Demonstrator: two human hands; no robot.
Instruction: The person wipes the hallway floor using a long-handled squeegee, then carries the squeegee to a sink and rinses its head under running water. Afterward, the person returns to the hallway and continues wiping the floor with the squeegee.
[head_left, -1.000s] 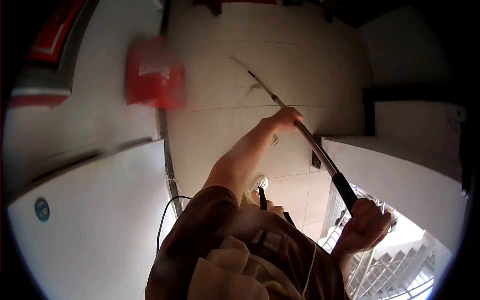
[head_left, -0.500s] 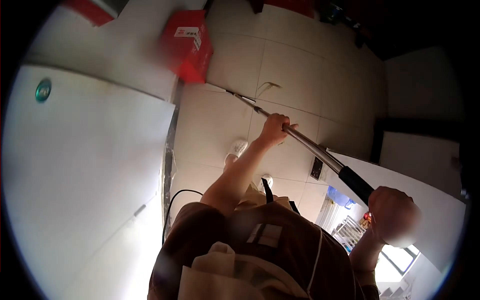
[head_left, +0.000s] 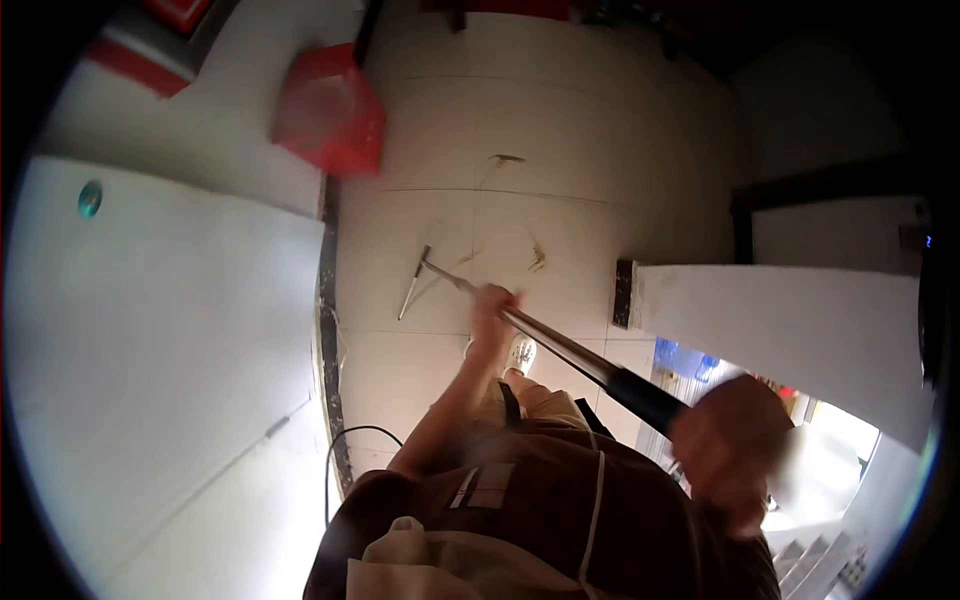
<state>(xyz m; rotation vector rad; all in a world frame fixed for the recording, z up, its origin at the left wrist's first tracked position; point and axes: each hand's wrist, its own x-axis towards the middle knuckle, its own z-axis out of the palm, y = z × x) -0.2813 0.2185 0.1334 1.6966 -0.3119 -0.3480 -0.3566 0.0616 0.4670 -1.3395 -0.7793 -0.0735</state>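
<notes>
A long metal pole (head_left: 565,347) with a black grip runs slantwise from lower right to upper left. My right hand (head_left: 733,445), blurred, is closed round the black grip at its upper end. Lower on the shaft, my left hand (head_left: 494,308) is wrapped around the metal. At the far end a narrow crossbar head (head_left: 414,283) rests on or just over the tiled floor (head_left: 420,220). Brownish wet-looking marks (head_left: 538,256) lie on the tiles right of the head, and another mark (head_left: 507,158) is farther off.
A red object (head_left: 335,115) is at the upper left. White panels (head_left: 180,300) line the left side. On the right a low white wall (head_left: 780,300) borders a bright stairwell. A white shoe (head_left: 522,354) stands below my left hand, and a black cable (head_left: 350,435) curves at lower left.
The pole's head has come nearer to my feet and swung round. My left hand has moved down and left along with the pole, and my right hand is lower. The camera view has shifted too.
</notes>
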